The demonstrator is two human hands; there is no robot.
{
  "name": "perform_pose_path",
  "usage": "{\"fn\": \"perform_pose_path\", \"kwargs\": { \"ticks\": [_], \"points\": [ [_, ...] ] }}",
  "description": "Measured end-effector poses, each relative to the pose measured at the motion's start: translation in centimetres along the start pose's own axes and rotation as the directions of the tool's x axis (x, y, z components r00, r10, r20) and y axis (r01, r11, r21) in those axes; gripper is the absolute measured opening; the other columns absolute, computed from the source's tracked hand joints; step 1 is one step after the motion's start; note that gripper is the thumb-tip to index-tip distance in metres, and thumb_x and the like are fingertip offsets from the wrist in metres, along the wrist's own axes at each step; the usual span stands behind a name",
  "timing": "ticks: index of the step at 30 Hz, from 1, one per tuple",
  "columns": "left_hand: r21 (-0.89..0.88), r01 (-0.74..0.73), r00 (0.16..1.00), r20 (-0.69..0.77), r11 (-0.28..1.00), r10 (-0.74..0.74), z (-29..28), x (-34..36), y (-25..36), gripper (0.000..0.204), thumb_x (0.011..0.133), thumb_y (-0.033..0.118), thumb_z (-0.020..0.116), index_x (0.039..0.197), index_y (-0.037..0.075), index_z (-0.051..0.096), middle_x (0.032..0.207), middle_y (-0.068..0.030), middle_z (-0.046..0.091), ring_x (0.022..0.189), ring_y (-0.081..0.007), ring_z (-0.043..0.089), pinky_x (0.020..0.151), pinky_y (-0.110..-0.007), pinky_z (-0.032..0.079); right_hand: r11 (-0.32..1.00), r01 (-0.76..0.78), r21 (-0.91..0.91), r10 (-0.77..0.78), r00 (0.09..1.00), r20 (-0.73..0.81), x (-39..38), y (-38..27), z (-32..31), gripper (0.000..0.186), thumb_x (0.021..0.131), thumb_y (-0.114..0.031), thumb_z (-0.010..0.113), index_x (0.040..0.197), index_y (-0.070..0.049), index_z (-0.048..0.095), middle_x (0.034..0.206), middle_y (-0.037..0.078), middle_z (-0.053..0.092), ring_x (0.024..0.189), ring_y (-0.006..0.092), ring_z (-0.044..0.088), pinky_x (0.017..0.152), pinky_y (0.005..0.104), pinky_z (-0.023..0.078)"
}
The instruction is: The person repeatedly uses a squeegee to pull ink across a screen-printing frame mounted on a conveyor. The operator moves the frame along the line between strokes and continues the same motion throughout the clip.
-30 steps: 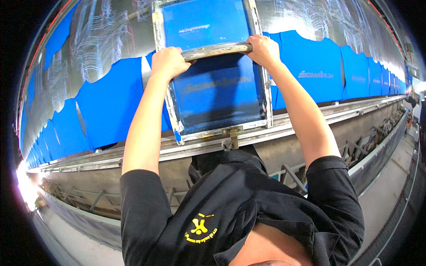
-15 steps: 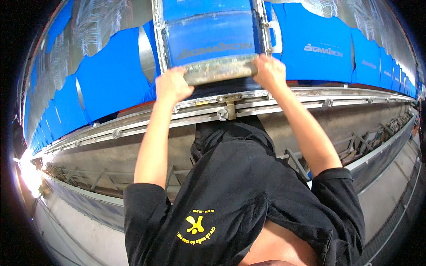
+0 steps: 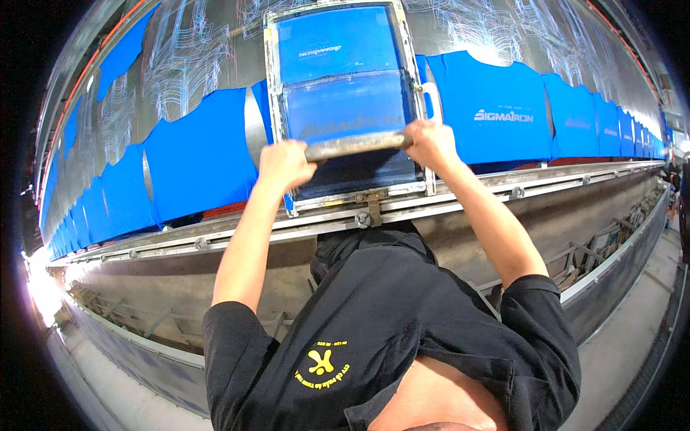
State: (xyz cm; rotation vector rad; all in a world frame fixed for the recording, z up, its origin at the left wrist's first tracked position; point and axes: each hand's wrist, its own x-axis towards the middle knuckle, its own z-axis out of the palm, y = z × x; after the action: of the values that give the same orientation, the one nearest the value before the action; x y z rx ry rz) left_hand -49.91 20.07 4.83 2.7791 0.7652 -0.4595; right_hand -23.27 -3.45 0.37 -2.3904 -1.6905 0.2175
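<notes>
A printing screen [image 3: 275, 108] in a worn metal frame lies over blue fabric on the long table, its mesh showing blue through it. Across the mesh, toward its near end, rests a squeegee [image 3: 359, 146] with a long pale bar. My left hand [image 3: 286, 167] is closed round its left end. The right end is in the grip of my right hand [image 3: 433, 144], close to a white handle [image 3: 432, 104] on the frame's right side. A dark, wet-looking area [image 3: 359, 174] lies on the mesh between squeegee and near frame edge.
Blue fabric pieces [image 3: 496, 118] lie in a row along both sides of the screen. A metal rail [image 3: 287, 226] with round knobs runs along the table's near edge, with a clamp [image 3: 374, 208] at the frame. Below the rail is a long trough [image 3: 596, 266] with metal bars.
The view has shifted, so more of the screen's far part shows. On the mesh, the squeegee has moved slightly away from me and its tilt has changed. Both hands keep hold of it.
</notes>
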Motion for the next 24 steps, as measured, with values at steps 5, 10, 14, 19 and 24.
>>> {"fn": "perform_pose_path", "kwargs": {
  "ticks": [5,10,14,19,24],
  "points": [
    [-0.032,0.033,0.999,-0.019,0.999,-0.034,-4.0,9.7,-3.7,0.042,0.082,0.043,0.077,0.110,0.011,0.081,0.100,-0.0209,0.079,0.097,-0.0411,0.076,0.086,-0.053,0.061,0.999,-0.044,-0.021,0.044,0.998,-0.036,10.4,2.7,-1.7,0.030,0.084,-0.043,0.084,0.091,-0.015,0.078,0.097,0.009,0.076,0.093,0.0327,0.075,0.077,0.0481,0.060],
    [-0.035,0.075,0.996,-0.038,0.997,-0.076,-2.1,14.1,-4.8,0.048,0.079,0.052,0.080,0.102,0.011,0.083,0.099,-0.0188,0.080,0.098,-0.0385,0.077,0.087,-0.050,0.061,0.992,-0.105,-0.067,0.106,0.994,0.012,14.2,3.3,0.6,0.043,0.082,-0.054,0.085,0.095,-0.013,0.078,0.102,0.008,0.077,0.099,0.0326,0.075,0.081,0.0474,0.060],
    [-0.037,0.121,0.990,-0.062,0.992,-0.123,-0.1,12.9,-4.7,0.056,0.075,0.053,0.082,0.115,0.014,0.082,0.108,-0.0169,0.080,0.102,-0.0354,0.077,0.090,-0.048,0.061,0.988,-0.146,-0.052,0.146,0.989,-0.005,12.9,3.0,2.1,0.038,0.080,-0.045,0.087,0.103,-0.015,0.081,0.103,0.007,0.077,0.101,0.0312,0.075,0.085,0.0463,0.061],
    [-0.046,0.156,0.988,0.023,0.987,-0.155,1.1,7.6,-2.5,0.059,0.076,0.054,0.082,0.122,0.018,0.081,0.107,-0.0174,0.080,0.100,-0.0375,0.077,0.089,-0.050,0.060,0.997,-0.081,-0.003,0.081,0.997,-0.009,8.0,1.8,2.9,0.026,0.077,-0.025,0.083,0.100,-0.014,0.081,0.102,0.008,0.076,0.099,0.0313,0.075,0.083,0.0462,0.061],
    [-0.049,0.174,0.976,0.137,0.983,-0.166,3.6,-0.7,2.0,0.058,0.071,0.040,0.084,0.125,0.018,0.079,0.112,-0.0178,0.079,0.104,-0.0368,0.076,0.091,-0.049,0.061,0.985,-0.172,-0.032,0.175,0.979,0.105,-3.1,-0.9,3.4,0.024,0.073,-0.017,0.084,0.097,-0.017,0.078,0.096,0.005,0.072,0.096,0.0289,0.073,0.082,0.0434,0.059]
  ]
}}
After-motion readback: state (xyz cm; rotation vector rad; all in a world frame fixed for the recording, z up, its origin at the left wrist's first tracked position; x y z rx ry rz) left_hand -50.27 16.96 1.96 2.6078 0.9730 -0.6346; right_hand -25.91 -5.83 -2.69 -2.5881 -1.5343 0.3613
